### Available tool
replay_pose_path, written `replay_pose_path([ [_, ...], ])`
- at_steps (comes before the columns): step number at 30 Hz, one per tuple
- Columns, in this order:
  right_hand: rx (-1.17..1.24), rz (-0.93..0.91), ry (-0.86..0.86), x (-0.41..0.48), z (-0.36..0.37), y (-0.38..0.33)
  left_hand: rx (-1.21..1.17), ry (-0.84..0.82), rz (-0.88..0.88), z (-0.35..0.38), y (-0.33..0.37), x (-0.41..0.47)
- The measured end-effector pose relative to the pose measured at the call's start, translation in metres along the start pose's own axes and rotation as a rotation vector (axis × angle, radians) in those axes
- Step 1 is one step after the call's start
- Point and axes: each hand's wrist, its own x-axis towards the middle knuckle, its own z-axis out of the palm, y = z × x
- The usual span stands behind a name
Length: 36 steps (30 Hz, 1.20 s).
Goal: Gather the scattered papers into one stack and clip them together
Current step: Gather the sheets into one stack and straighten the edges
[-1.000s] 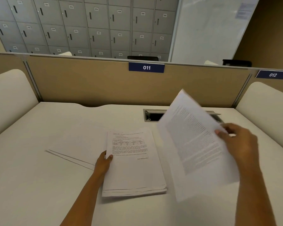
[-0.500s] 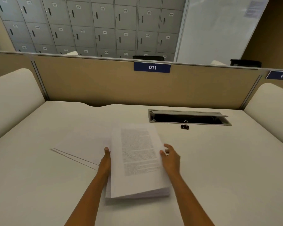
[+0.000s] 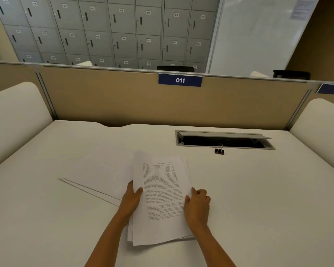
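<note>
Your left hand [image 3: 131, 199] grips the stack of papers [image 3: 160, 201] at its left edge, thumb on top, fingers hidden under. Your right hand [image 3: 197, 205] sits at the right edge, fingers curled against the sheets; can't tell if it's clamping. Stack lies on the desk [image 3: 258, 199] btwn both hands. Left of it, loose sheets [image 3: 96, 174] partly under. Farther right, binder clip [image 3: 219, 150] by the cable tray [image 3: 224, 140].

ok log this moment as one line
left hand grips stack left edge | right hand grips right edge | loose sheets left | binder clip unused
</note>
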Motion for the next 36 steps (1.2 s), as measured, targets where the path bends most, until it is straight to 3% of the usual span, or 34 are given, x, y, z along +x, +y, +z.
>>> replay_pose_path([
  [3, 0.110, -0.020, -0.090, 0.008, -0.005, 0.008, -0.075, -0.028, 0.030, -0.004, 0.003, -0.004],
  [6, 0.504, 0.067, -0.211, 0.017, -0.022, 0.021, -0.236, -0.065, -0.017, -0.014, 0.014, -0.003],
  [10, 1.026, 0.245, -0.637, 0.017, -0.046, 0.029, -0.249, -0.163, -0.160, -0.021, 0.023, 0.000],
  [13, 1.002, 0.235, -0.746, 0.010, -0.046, 0.033, -0.071, -0.155, -0.354, -0.013, 0.026, -0.002],
  [16, 1.100, 0.229, -0.792, 0.006, -0.044, 0.035, -0.093, -0.182, -0.384, -0.005, 0.021, -0.009],
  [19, 1.041, 0.157, -0.706, 0.006, -0.056, 0.029, -0.027, -0.143, -0.227, 0.003, 0.023, -0.017],
  [22, 0.939, 0.045, -0.411, 0.010, -0.072, 0.018, 0.038, 0.015, 0.048, 0.013, 0.039, -0.023],
  [25, 1.050, -0.053, -0.185, 0.014, -0.093, 0.005, -0.099, 0.055, 0.295, 0.015, 0.062, -0.032],
  [30, 1.125, -0.096, -0.222, 0.020, -0.109, 0.002, -0.282, -0.049, 0.270, 0.010, 0.079, -0.034],
  [36, 1.113, -0.153, -0.369, 0.022, -0.115, 0.015, -0.181, -0.192, 0.247, -0.001, 0.081, -0.030],
])
